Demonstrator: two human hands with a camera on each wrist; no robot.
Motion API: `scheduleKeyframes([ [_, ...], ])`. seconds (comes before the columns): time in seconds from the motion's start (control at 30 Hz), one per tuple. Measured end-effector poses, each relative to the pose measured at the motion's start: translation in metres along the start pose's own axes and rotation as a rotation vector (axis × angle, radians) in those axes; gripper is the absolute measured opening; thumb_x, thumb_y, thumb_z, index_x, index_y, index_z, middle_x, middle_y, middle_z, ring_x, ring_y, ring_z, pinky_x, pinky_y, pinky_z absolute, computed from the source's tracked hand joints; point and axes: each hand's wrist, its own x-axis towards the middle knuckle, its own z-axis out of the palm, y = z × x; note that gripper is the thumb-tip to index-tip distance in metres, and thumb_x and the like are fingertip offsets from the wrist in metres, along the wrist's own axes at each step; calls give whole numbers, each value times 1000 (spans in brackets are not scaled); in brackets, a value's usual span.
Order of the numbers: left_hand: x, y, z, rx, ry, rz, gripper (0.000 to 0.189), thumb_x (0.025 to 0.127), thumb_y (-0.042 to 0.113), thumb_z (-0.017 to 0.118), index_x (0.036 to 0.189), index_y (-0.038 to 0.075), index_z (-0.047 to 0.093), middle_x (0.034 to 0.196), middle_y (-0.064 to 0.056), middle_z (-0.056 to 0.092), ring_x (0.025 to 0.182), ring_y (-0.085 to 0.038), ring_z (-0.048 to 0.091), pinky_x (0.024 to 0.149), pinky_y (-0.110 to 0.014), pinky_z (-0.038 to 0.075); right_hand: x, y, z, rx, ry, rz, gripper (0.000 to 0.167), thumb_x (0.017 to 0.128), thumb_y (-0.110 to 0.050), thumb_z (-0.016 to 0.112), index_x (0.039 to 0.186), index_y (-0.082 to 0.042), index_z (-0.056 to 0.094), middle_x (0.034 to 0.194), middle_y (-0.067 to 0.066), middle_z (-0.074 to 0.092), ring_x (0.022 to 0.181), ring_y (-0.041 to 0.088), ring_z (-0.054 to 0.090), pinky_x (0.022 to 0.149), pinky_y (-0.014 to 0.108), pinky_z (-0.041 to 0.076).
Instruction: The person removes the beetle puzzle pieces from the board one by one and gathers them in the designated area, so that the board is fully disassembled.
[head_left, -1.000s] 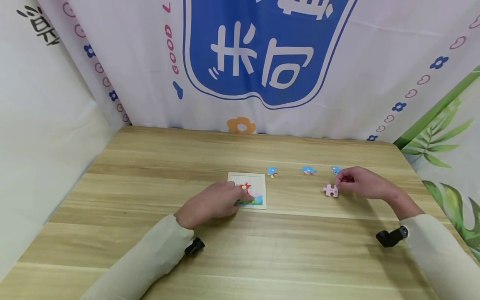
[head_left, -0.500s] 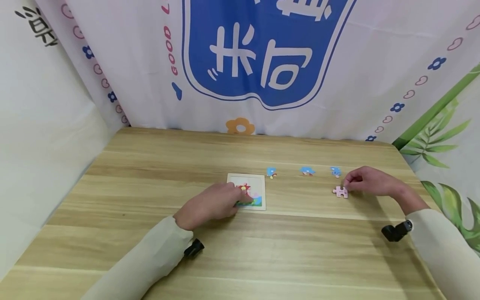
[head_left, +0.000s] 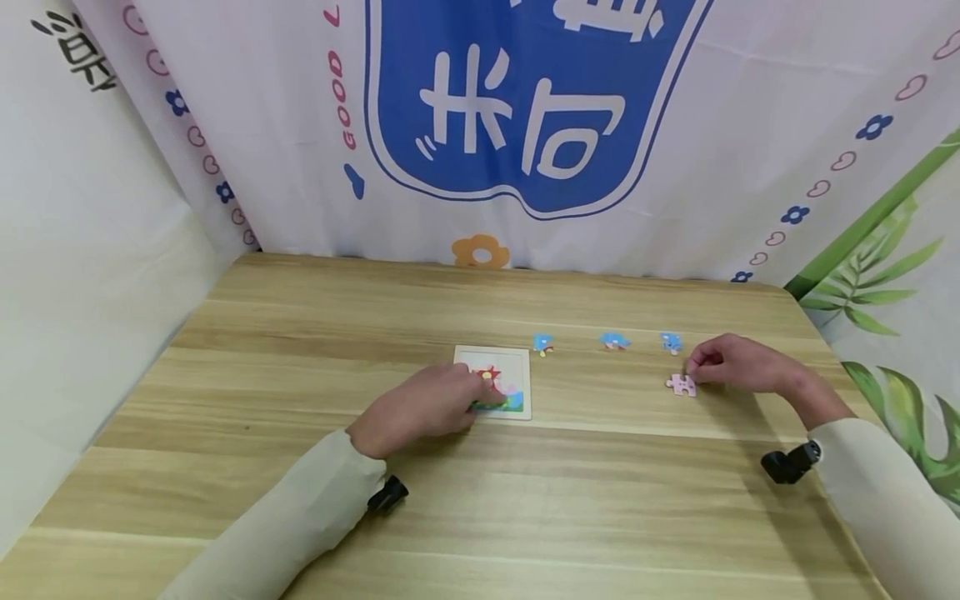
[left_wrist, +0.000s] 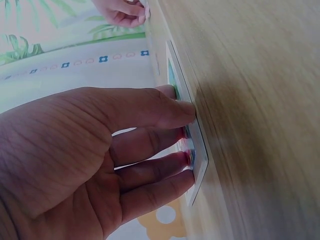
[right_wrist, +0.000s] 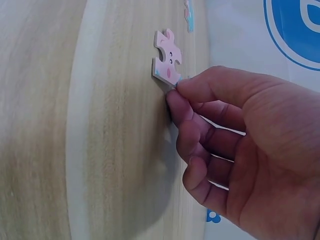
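Observation:
A pink puzzle piece (right_wrist: 169, 57) with a small printed face is pinched at one corner between the thumb and index finger of my right hand (head_left: 738, 364), just over the table. The other fingers of that hand curl loosely below. My left hand (head_left: 431, 400) rests its fingertips on the puzzle board (head_left: 519, 362), a small square with a pale frame. Its thumb (left_wrist: 186, 111) lies at the frame's edge in the left wrist view. Red, green and blue picture parts show at the board's lower area, partly covered by the fingers; its upper area is plain white.
Three blue puzzle pieces lie in a row behind: one piece (head_left: 543, 343) near the board, a middle piece (head_left: 615, 340), and a piece (head_left: 671, 342) by the right hand. A wood-grain table (head_left: 480, 517) meets a printed curtain (head_left: 300, 208) at its back edge.
The right hand has drawn the pink puzzle piece a little to the right, then held almost still over the last half second. The left hand stays on the board.

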Motion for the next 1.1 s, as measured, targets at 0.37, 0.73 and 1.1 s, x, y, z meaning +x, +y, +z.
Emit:
scheduleKeyframes([
  [0.37, -1, 0, -1, 5, 0, -1, 41, 95, 3, 71, 130, 24, 75, 122, 2, 73, 74, -14, 54, 63, -28, 42, 3, -13, -1, -29, 33, -5, 8, 101, -12, 66, 96, -6, 69, 87, -1, 61, 78, 18, 49, 67, 30, 40],
  [0.73, -3, -1, 0, 43, 5, 22, 40, 97, 4, 70, 132, 23, 74, 121, -1, 73, 76, -14, 58, 70, -31, 48, 17, -77, 14, -1, 81, -204, 5, 101, -9, 66, 99, -5, 70, 91, 6, 67, 81, 19, 59, 69, 30, 50],
  [1.1, -3, -2, 2, 58, 13, 35, 39, 98, 5, 70, 133, 21, 72, 120, -4, 73, 77, -13, 59, 72, -31, 49, 67, -147, 62, 12, 5, -412, 10, 99, -8, 68, 108, -7, 72, 97, -1, 68, 81, 16, 59, 73, 32, 51],
])
